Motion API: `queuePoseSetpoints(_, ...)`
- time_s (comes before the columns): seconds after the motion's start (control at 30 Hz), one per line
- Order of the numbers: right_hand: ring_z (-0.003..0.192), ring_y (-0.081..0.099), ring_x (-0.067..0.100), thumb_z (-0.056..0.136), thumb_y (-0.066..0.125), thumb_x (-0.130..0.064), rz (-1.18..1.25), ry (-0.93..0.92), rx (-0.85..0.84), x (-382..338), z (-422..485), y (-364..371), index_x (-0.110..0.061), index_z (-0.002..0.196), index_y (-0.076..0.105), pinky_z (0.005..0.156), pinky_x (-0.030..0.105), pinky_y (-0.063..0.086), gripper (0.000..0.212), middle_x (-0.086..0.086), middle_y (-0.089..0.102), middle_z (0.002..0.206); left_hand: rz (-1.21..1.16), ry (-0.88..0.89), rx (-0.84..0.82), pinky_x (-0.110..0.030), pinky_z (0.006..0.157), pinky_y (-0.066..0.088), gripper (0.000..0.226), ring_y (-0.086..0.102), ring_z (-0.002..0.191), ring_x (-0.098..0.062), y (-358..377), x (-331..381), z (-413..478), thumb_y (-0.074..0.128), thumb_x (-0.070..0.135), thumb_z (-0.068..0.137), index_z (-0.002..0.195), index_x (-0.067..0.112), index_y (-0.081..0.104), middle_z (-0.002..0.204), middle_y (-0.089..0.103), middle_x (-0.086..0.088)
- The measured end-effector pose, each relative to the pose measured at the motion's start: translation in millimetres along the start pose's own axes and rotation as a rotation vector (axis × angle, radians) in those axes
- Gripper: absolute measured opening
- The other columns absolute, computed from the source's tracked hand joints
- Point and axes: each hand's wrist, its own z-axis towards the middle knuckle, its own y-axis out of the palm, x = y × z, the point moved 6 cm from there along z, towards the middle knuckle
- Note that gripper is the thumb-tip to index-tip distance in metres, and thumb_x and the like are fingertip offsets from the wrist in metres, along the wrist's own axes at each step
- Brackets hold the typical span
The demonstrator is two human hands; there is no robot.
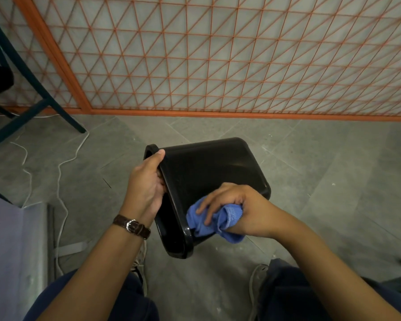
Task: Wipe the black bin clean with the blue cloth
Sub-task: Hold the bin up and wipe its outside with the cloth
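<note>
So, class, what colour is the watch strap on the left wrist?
Dark brown watch strap, with a silver buckle; seen in the head view.

black bin (208, 172) tilted, blue cloth (214, 220) — pressed

Open floor (310, 158) lies to the right of the black bin (208, 172) and beyond it, up to the orange lattice panel (218, 54) that closes off the far side. On the left, a dark chair leg (56, 107) and a loose white cable (60, 167) cross the floor. A grey panel (14, 246), perhaps furniture, blocks the near left. The person's knees (299, 286) crowd the near edge.
</note>
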Motion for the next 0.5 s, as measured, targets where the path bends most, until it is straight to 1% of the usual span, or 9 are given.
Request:
queuePoseSetpoints(0.07,0.091,0.061,0.006,0.069,0.073,-0.008,0.022,0.051,-0.041,2,-3,-4,-0.012,0.075,0.073,0.084,0.017,0.043,0.007,-0.005,0.072,0.093,-0.001,-0.016,0.01,-0.03,0.073,0.055,0.018,0.067,0.079,-0.015,-3,0,3,0.05,0.02,0.094,0.095,0.008,0.062,0.088,0.067,-0.009)
queuePoseSetpoints(0.1,0.089,0.061,0.005,0.068,0.071,-0.006,0.023,0.104,-0.049,5,-4,-9,-0.013,0.073,0.072,0.082,0.018,0.045,0.009,-0.004,0.072,0.09,-0.005,-0.029,0.016,-0.032,0.074,0.054,0.017,0.066,0.081,-0.016,-5,1,3,0.05,0.021,0.094,0.095,0.009,0.062,0.089,0.066,-0.008)
queuePoseSetpoints(0.17,0.085,0.064,0.01,0.066,0.067,-0.005,-0.006,0.267,-0.029,13,-10,-25,-0.017,0.071,0.071,0.078,0.027,0.053,0.014,-0.002,0.072,0.086,-0.012,-0.057,0.029,-0.035,0.078,0.054,0.016,0.065,0.087,-0.018,-7,2,4,0.049,0.022,0.094,0.095,0.011,0.061,0.091,0.066,-0.008)
queuePoseSetpoints(0.23,0.078,0.067,0.023,0.071,0.065,-0.006,-0.128,0.492,0.073,29,-20,-50,-0.016,0.072,0.07,0.071,0.038,0.057,0.011,0.006,0.071,0.079,-0.011,-0.067,0.052,-0.038,0.084,0.053,0.014,0.064,0.088,-0.019,-11,6,6,0.049,0.023,0.095,0.09,0.013,0.059,0.089,0.066,-0.007)
queuePoseSetpoints(0.3,0.071,0.067,0.028,0.08,0.061,-0.013,-0.289,0.71,0.214,43,-37,-78,-0.02,0.076,0.066,0.058,0.036,0.053,0.009,0.008,0.068,0.071,-0.048,-0.071,0.083,-0.039,0.084,0.052,0.015,0.064,0.083,-0.017,-17,13,11,0.05,0.022,0.094,0.084,0.014,0.057,0.081,0.066,-0.005)
queuePoseSetpoints(0.33,0.067,0.066,0.028,0.082,0.058,-0.015,-0.339,0.77,0.268,46,-46,-90,-0.022,0.078,0.063,0.055,0.034,0.051,0.01,0.006,0.067,0.068,-0.085,-0.077,0.094,-0.038,0.085,0.053,0.016,0.064,0.083,-0.017,-20,17,14,0.05,0.022,0.095,0.082,0.014,0.055,0.078,0.065,-0.004)
queuePoseSetpoints(0.4,0.066,0.063,0.025,0.084,0.055,-0.015,-0.346,0.798,0.326,49,-56,-104,-0.026,0.084,0.06,0.059,0.036,0.051,0.013,0.005,0.066,0.07,-0.158,-0.1,0.092,-0.037,0.086,0.055,0.018,0.064,0.085,-0.018,-24,21,20,0.048,0.022,0.096,0.081,0.014,0.054,0.082,0.064,-0.006)
queuePoseSetpoints(0.47,0.071,0.063,0.023,0.083,0.055,-0.011,-0.277,0.781,0.313,47,-57,-105,-0.027,0.089,0.061,0.063,0.037,0.052,0.018,0.005,0.067,0.076,-0.188,-0.141,0.048,-0.036,0.076,0.059,0.021,0.067,0.082,-0.018,-24,19,23,0.044,0.025,0.097,0.084,0.012,0.055,0.087,0.065,-0.009)
queuePoseSetpoints(0.5,0.072,0.064,0.023,0.082,0.056,-0.009,-0.241,0.763,0.305,46,-55,-103,-0.026,0.09,0.061,0.063,0.036,0.052,0.019,0.006,0.067,0.077,-0.195,-0.168,0.017,-0.037,0.072,0.059,0.023,0.069,0.083,-0.019,-23,17,24,0.043,0.029,0.098,0.09,0.011,0.056,0.09,0.067,-0.01)
